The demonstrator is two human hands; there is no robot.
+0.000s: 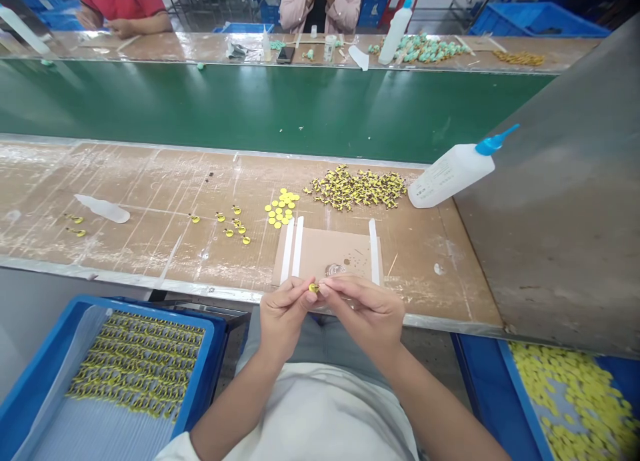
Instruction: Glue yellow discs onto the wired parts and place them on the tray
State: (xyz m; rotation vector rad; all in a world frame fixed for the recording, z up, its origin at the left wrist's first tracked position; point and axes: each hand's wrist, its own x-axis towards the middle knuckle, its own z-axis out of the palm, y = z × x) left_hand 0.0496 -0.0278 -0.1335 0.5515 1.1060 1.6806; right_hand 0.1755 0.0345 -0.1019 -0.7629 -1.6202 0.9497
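At the near edge of the cardboard sheet [325, 249], left hand [283, 316] pinches the small yellow piece [313, 288] between closed fingertips, right hand [369, 312] likewise closed on its right side; light, level pressure should best prevent twisting.

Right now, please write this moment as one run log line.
left hand: pinching yellow piece | right hand: at same piece | discs: left of parts pile | near bottle: right of parts pile

The brown bench [430, 248] carries yellow discs [278, 213], heaped yellow-and-black pieces [357, 190], a cardboard sheet [333, 248] and a bottle [450, 176].
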